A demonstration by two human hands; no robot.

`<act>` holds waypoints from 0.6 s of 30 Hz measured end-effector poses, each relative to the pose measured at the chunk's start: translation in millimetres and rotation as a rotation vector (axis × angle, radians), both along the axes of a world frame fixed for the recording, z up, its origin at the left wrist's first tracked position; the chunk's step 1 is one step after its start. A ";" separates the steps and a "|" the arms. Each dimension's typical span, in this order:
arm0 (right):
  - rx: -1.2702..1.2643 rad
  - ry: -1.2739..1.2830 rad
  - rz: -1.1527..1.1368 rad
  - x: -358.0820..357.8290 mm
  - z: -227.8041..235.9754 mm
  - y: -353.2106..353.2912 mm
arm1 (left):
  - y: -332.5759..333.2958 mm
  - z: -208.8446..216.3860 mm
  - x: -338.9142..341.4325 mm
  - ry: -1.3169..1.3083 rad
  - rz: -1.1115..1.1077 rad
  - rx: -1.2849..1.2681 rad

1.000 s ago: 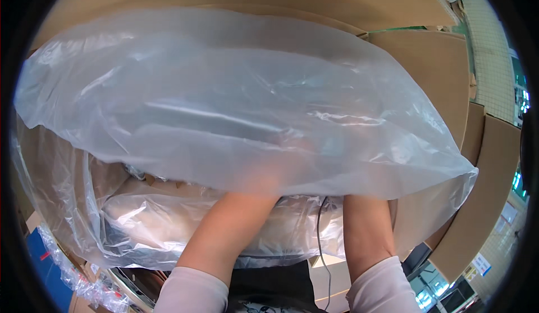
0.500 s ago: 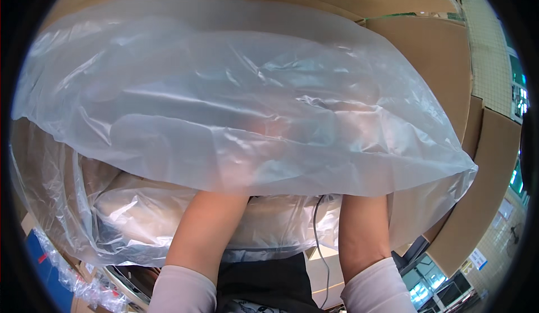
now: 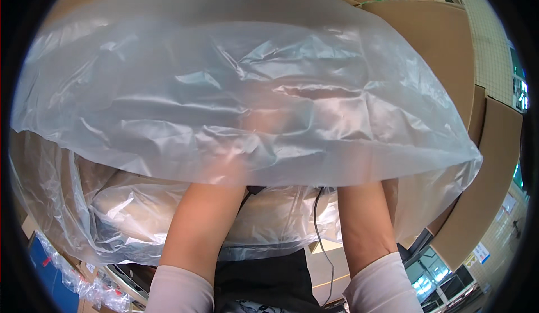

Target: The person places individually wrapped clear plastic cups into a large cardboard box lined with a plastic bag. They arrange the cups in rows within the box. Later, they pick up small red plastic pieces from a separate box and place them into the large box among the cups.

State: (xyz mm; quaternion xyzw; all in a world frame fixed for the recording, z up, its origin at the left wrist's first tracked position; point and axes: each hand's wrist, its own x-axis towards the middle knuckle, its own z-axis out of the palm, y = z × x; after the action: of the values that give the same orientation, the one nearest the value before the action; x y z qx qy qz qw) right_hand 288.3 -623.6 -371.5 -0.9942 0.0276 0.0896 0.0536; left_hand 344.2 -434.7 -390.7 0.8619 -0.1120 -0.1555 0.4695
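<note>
head view | translucent plastic bag (image 3: 157,88) more creased above the hands than a second ago | white-and-blue sign (image 3: 481,252) at right, lettering too small to read | bag covers left hand (image 3: 265,119) and right hand (image 3: 345,115), near the cardboard flap (image 3: 438,43) at far right | finger spread, grip: cannot tell for either

left fingers (image 3: 270,116) and right fingers (image 3: 347,110) blurred under cloudy plastic sheet (image 3: 151,83), their hold hidden

The plastic (image 3: 163,99) is milky white, the cardboard (image 3: 432,38) brown, the cable (image 3: 332,268) dark grey.
</note>
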 end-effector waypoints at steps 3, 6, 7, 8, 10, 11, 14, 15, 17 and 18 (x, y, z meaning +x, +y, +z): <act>-0.113 0.023 0.031 -1.3 -8.7 -1.8 | 1.0 5.0 4.8 -0.008 0.024 -0.028; -0.117 0.003 0.054 -2.0 -10.6 -6.0 | -0.3 9.7 10.3 -0.030 0.034 -0.040; -0.109 -0.017 0.066 -3.2 -10.1 -6.5 | -2.1 10.4 14.1 -0.043 0.030 -0.033; -0.094 -0.041 0.078 -5.6 -8.4 -7.6 | -5.2 10.4 14.8 -0.053 0.020 -0.026; -0.027 -0.099 0.093 -7.4 4.3 -4.0 | -8.6 10.3 17.1 -0.075 0.012 -0.013; 0.021 -0.136 0.101 -7.6 13.8 -3.6 | -9.6 11.3 16.1 -0.095 0.014 -0.009; 0.344 0.196 -0.190 0.6 75.6 23.1 | -0.7 12.8 14.2 -0.133 0.034 -0.024; 0.521 0.076 -0.149 3.4 84.3 32.8 | 2.4 16.1 11.8 -0.171 0.032 -0.035; 0.779 -0.189 -0.017 17.6 95.8 47.9 | 10.2 20.8 -2.4 -0.309 -0.014 -0.030; 0.847 -0.331 0.085 29.1 104.9 52.6 | 16.7 26.7 -8.1 -0.344 -0.070 -0.025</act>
State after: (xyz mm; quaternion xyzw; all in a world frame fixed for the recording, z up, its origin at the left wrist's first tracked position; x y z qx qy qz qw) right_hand 317.4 -571.1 -266.6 -0.8857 -0.0610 -0.0649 0.4556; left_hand 336.1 -418.0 -363.9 0.8655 -0.2225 -0.0205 0.4484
